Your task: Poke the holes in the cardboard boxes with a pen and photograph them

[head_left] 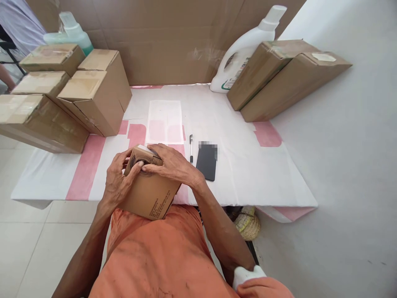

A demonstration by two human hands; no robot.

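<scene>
**Left hand [118, 178] and right hand [172, 162] meet on a tilted carton [155, 192]**

In the head view, the step in hand appears to be handling the carton's far end, where both thumbs come close together beside a dark round patch [134, 159]; whether it is print or an opening cannot be told. Work there seems to call for the left hand to steady the box while the right one manages the edge.

The left hand curls round the carton's left side, gripping it between thumb and fingers. The right hand arches over the far right corner, fingers over the edge, thumb pressed on the face. Both forearms angle inward. The carton sits between and below the hands, at the near edge of the table [242, 186]; a pen [191, 150] lies just right of the right hand.
</scene>
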